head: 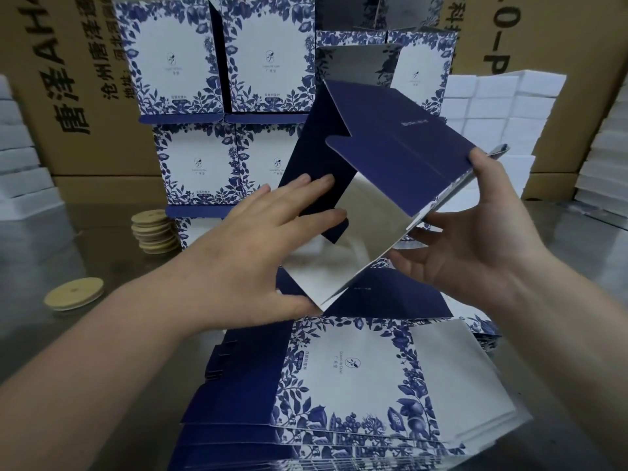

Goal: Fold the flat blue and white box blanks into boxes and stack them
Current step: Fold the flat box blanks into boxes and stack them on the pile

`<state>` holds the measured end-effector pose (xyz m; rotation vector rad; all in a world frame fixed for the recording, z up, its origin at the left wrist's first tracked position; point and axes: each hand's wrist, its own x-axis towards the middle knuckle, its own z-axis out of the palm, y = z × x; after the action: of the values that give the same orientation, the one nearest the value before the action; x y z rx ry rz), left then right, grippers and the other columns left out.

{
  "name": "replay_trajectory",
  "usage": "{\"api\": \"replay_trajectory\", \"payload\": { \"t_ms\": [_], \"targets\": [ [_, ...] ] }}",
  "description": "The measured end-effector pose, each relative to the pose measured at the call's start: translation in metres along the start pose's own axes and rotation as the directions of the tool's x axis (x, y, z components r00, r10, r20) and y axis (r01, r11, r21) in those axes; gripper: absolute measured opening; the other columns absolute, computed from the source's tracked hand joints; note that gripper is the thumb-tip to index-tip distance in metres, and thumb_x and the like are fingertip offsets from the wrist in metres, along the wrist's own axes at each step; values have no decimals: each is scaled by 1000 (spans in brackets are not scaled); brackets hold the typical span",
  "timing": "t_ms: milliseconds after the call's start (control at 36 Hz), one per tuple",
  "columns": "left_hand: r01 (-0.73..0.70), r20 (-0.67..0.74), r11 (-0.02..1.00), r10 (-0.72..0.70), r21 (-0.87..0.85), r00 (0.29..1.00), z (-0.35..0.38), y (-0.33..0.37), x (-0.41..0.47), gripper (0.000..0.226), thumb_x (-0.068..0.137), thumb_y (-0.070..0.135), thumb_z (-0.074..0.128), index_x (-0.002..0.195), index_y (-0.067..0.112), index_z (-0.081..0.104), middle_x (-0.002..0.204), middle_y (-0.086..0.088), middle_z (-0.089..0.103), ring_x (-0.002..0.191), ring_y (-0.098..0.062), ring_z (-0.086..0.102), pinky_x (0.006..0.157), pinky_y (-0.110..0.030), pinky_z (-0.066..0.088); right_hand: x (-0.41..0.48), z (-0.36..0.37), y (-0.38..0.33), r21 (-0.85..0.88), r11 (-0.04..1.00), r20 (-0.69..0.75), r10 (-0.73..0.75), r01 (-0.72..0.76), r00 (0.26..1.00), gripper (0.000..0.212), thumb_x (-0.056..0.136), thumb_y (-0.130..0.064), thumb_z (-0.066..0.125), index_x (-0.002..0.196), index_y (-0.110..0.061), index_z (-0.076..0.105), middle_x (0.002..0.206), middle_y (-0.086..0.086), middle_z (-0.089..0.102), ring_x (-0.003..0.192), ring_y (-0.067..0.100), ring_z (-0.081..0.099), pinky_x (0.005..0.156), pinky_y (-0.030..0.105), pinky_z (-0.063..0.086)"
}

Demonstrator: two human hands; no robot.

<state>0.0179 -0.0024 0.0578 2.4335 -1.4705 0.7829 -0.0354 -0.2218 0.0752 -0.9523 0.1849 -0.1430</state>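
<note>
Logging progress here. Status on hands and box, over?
Left hand flat, pressing flap. Right hand pinches box edge. Box half-folded over blanks. No obstruction seen.

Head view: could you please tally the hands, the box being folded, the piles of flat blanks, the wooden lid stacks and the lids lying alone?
Hands: 2, left hand, right hand
Box being folded: 1
Pile of flat blanks: 1
Wooden lid stack: 1
Lone wooden lid: 1
Total: 6
</note>
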Motion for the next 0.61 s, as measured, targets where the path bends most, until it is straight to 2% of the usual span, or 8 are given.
{"api": "replay_trajectory", "payload": {
  "t_ms": [111, 250, 333, 500, 556, 611],
  "targets": [
    [-25, -50, 999, 27, 27, 998, -1, -2, 2, 69, 74, 53, 68, 133, 22, 52, 152, -6, 29, 136, -27, 35, 101, -58, 33, 0, 0, 0, -5, 1000, 9, 4, -4, 1000, 65, 79, -65, 54, 122, -16, 59, 127, 9, 58, 103, 31, 65, 76, 45, 55],
    [-53, -55, 998, 55, 42, 997, -2, -1, 3, 46, 78, 49, 55, 108, 19, 71, 142, -16, 43, 127, -36, 44, 97, -57, 38, 0, -1, 0, -31, 999, 17, 13, -13, 1000, 66, 78, -66, 53, 122, -16, 59, 127, 9, 58, 97, 32, 67, 79, 42, 54],
    [-52, -63, 998, 55, 41, 997, -3, 0, 3, 40, 78, 47, 52, 91, 17, 76, 136, -18, 49, 126, -37, 46, 97, -57, 37, 0, -1, 1, -44, 999, 14, 1, -1, 1000, 66, 79, -66, 53, 123, -18, 58, 131, 9, 56, 101, 33, 66, 91, 46, 49],
    [-51, -70, 998, 53, 24, 996, -5, 2, 2, 38, 78, 44, 52, 84, 16, 76, 133, -19, 51, 129, -35, 41, 100, -51, 35, -1, 0, 2, -39, 999, 10, 5, -4, 1000, 68, 79, -66, 52, 123, -15, 60, 133, 10, 54, 105, 35, 64, 96, 48, 45],
    [-47, -60, 999, 47, -3, 997, -6, 2, 1, 38, 77, 44, 51, 85, 16, 76, 135, -18, 50, 131, -34, 39, 101, -54, 35, -1, 0, 2, -39, 999, 18, 15, -14, 1000, 69, 78, -67, 51, 122, -15, 60, 130, 9, 57, 103, 35, 64, 95, 46, 46],
    [-44, -53, 999, 43, -25, 998, -6, 1, 1, 38, 77, 44, 52, 85, 16, 76, 136, -17, 49, 133, -34, 37, 100, -58, 36, -2, 0, 2, -56, 998, 20, 19, -17, 1000, 70, 78, -69, 49, 122, -16, 60, 120, 6, 60, 98, 34, 66, 85, 40, 51]
  ]
}}
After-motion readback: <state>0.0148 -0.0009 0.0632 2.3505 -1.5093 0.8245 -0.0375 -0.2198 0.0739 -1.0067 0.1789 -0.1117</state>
